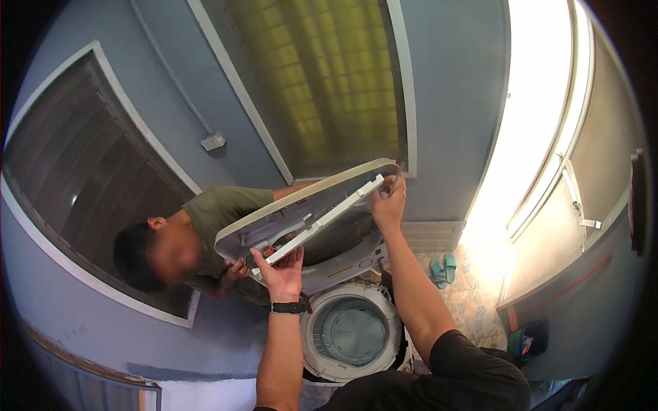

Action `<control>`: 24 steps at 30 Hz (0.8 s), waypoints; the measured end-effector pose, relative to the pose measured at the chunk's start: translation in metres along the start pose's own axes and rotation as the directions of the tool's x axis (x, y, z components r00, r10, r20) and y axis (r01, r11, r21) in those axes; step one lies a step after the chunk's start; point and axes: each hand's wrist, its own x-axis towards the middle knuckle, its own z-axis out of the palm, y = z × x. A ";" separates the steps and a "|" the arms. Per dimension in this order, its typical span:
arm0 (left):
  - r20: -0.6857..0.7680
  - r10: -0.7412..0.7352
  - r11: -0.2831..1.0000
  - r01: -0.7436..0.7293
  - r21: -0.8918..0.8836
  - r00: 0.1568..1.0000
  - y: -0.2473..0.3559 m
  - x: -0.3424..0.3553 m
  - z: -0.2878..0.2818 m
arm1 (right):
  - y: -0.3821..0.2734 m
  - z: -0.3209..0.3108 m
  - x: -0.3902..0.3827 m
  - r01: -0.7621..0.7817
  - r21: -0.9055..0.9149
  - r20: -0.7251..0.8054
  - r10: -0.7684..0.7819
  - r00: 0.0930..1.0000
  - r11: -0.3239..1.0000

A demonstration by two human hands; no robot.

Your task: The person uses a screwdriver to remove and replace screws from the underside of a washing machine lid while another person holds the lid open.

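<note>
A washing machine's top cover (274,220) is held up tilted on its side above the open machine, its underside facing me. Along it runs a long white plastic strip (322,222). My left hand (282,277) is closed at the strip's lower left end, thumb on top and palm turned up. At the upper right end, my right hand (389,204) has its fingers closed by the cover's corner. A thin dark shaft shows above those fingers, its kind unclear. Below stands the washing machine tub (351,330). A co-worker's hand (236,268) grips the cover's lower left corner.
The co-worker in a green shirt (223,205) leans in from the left, beside the cover. Green slippers (443,270) lie on the patterned tile floor (473,308). A dark bin (529,340) stands at the right. Ahead is a window (329,89); bright light enters from the right.
</note>
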 end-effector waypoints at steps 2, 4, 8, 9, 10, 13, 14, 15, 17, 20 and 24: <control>0.018 0.005 1.000 -0.005 -0.011 1.000 -0.001 0.002 0.002 | 0.000 0.003 0.003 -0.016 -0.002 -0.008 0.016 1.000 1.000; 0.025 0.002 1.000 -0.001 -0.015 1.000 0.000 0.003 0.004 | 0.002 0.000 0.004 -0.041 -0.012 0.054 0.041 0.998 0.999; 0.010 0.014 1.000 -0.014 0.021 1.000 0.003 0.002 0.004 | 0.008 -0.019 0.002 -0.039 0.052 0.236 0.026 0.971 0.998; 0.039 0.036 0.999 -0.037 0.037 0.999 0.004 0.002 0.004 | 0.009 -0.025 -0.001 -0.010 0.056 0.282 -0.006 0.959 0.998; 0.035 0.063 0.996 -0.065 0.060 0.997 0.004 0.003 0.004 | 0.010 -0.031 -0.004 -0.032 0.087 0.340 0.000 0.941 0.996; 0.047 0.105 0.989 -0.109 0.103 0.993 0.003 0.006 0.006 | 0.009 -0.042 -0.007 -0.153 0.148 0.506 0.058 0.861 0.977; 0.070 0.122 0.985 -0.129 0.110 0.990 0.003 0.007 0.006 | 0.007 -0.043 -0.007 -0.251 0.213 0.529 0.104 0.842 0.944; 0.045 0.109 0.988 -0.114 0.108 0.993 0.003 0.008 0.006 | 0.005 -0.044 -0.007 -0.385 0.261 0.564 0.184 0.805 0.885; 0.001 0.106 0.990 -0.105 0.099 0.994 0.003 0.009 0.006 | -0.001 -0.044 -0.007 -0.470 0.223 0.581 0.270 0.767 0.854; -0.001 0.095 0.991 -0.095 0.098 0.995 0.004 0.009 0.004 | -0.012 -0.044 -0.010 -0.583 0.276 0.621 0.321 0.715 0.764; 0.013 0.110 0.986 -0.111 0.121 0.994 0.009 0.010 0.004 | -0.022 -0.042 -0.015 -0.703 0.378 0.667 0.349 0.658 0.603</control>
